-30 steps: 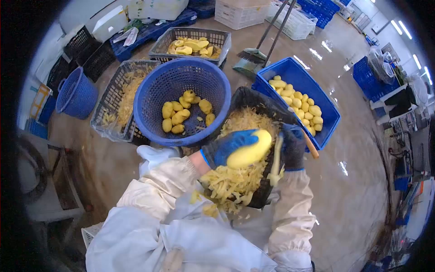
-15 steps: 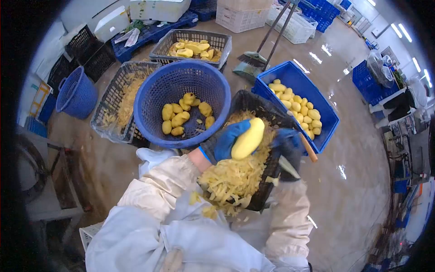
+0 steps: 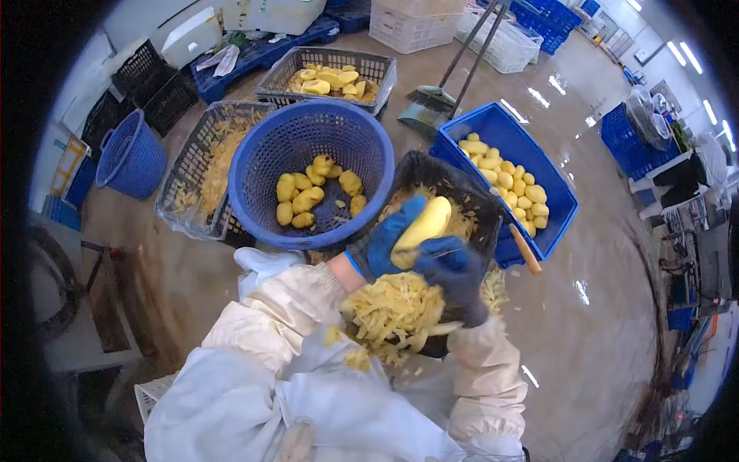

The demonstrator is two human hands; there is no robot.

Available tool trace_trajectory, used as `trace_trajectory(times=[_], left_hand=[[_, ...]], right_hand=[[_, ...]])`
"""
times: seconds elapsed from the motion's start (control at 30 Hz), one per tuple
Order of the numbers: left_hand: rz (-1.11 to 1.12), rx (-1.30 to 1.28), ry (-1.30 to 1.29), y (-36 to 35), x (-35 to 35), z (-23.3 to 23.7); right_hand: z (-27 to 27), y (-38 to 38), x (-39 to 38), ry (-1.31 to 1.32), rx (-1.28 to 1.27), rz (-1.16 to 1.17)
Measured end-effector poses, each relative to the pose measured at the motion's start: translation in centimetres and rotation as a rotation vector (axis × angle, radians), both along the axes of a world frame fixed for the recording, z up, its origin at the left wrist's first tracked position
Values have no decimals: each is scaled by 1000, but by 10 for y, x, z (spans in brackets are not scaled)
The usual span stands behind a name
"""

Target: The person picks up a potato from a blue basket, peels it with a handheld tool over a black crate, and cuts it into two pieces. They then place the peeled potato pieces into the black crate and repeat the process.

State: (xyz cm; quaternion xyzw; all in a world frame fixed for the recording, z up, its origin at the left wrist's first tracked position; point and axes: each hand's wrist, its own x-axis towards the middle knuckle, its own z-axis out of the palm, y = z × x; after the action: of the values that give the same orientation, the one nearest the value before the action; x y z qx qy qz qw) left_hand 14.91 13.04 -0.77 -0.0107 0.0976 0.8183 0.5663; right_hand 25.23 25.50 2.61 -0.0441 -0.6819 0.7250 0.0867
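Observation:
In my left hand (image 3: 385, 242), gloved in blue and dark grey, lies a long peeled yellow potato (image 3: 431, 223), tilted with its upper end pointing away from me. My right hand (image 3: 453, 271), in the same kind of glove, is closed against the potato's lower right side. Whatever its fingers hold is hidden. Below both hands is a black crate (image 3: 481, 204) heaped with pale potato peelings (image 3: 396, 308). A wooden handle (image 3: 525, 249) sticks out over the crate's right edge.
A blue round basket (image 3: 245, 181) with several unpeeled potatoes stands left of the crate. To the right, a blue bin (image 3: 558, 208) holds many peeled ones. Lined crates of peelings (image 3: 219, 165) and potato pieces (image 3: 331, 81) sit behind. A dustpan (image 3: 427, 112) stands farther back on the wet floor.
My right hand has come left and in against the potato from the crate's right side, where it was blurred. My left hand keeps hold of the potato in nearly the same place.

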Motion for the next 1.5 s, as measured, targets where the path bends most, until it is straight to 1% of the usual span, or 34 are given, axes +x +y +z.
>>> trace_trajectory(times=[0.03,0.1,0.13,0.17,0.2,0.23,0.3,0.37,0.4,0.43,0.5,0.53,0.57,0.6,0.63,0.67,0.7,0.73,0.77,0.83,0.87,0.9,1.03,1.07,1.1,1.13,1.23,1.27,1.3,1.37,1.4,1.43,1.47,1.5], left_hand=[[-20,4,75,-4,-2,-7],[-118,93,164,-10,0,-15],[-206,189,255,-11,3,-17],[-172,-163,265,-9,16,-13],[-153,-196,291,-6,26,-5],[-130,-227,322,-4,29,1],[-133,-156,329,-2,20,-2],[-18,-176,89,-6,13,16],[0,50,71,-3,5,-4],[6,53,75,-2,-1,-12],[-98,55,135,-5,-9,-25],[-60,-38,62,1,-1,-11],[-40,-41,141,-1,10,3],[-135,-30,147,-2,12,-10],[-233,-21,156,-2,14,-21],[-200,-155,250,-3,24,-9],[-220,-135,278,-1,26,-4],[-203,-97,227,2,22,-5],[-180,-58,172,4,18,-7],[-57,-38,136,1,8,-9],[53,-22,107,0,2,-10],[-15,12,113,0,-6,-11],[-70,-106,-31,-2,16,-12],[-212,-55,118,-4,19,-19],[-223,-98,237,-4,27,-14],[-198,-112,164,-2,30,-1],[-89,-36,60,-1,11,-7],[74,-175,264,-6,12,6],[83,-171,266,-4,9,1],[-4,-106,182,1,1,-22],[-57,-81,134,0,1,-29],[-65,-86,128,-2,7,-25],[-89,-147,117,-3,15,-17],[-116,-209,110,-5,21,-12]], right_hand=[[-1,-8,2,-45,113,69],[-13,30,-12,-104,-15,72],[-21,54,-24,113,413,-160],[-30,69,-26,228,626,-264],[-32,80,-28,328,842,-404],[-35,87,-30,150,232,-431],[-34,87,-29,-32,-370,-412],[-1,37,-10,-177,-131,-330],[-8,16,-2,-116,-63,-136],[-13,4,2,-53,4,58],[-13,2,-2,-104,-16,49],[-12,2,-4,-163,-34,37],[-14,21,-11,-171,-114,-70],[-44,49,-25,137,-104,-158],[-64,76,-34,135,-104,-164],[-80,101,-41,123,-270,-282],[-88,113,-42,111,-436,-398],[-67,100,-39,117,-437,-401],[-46,83,-30,155,-77,-375],[-21,41,-15,-49,-149,-262],[-12,14,-5,-38,43,-106],[-7,-1,0,-23,233,46],[-34,56,-25,-130,-10,-132],[-68,95,-37,80,61,-262],[-75,104,-38,191,89,-332],[-70,105,-40,299,124,-404],[-25,82,-22,-44,-219,-246],[-9,41,-10,33,-109,-198],[-4,12,-4,115,0,-150],[-22,-7,-1,-77,188,23],[-10,6,-5,-309,64,-36],[-10,23,-10,-191,-31,-153],[-49,57,-27,50,-104,-238],[-61,84,-31,48,-105,-241]])
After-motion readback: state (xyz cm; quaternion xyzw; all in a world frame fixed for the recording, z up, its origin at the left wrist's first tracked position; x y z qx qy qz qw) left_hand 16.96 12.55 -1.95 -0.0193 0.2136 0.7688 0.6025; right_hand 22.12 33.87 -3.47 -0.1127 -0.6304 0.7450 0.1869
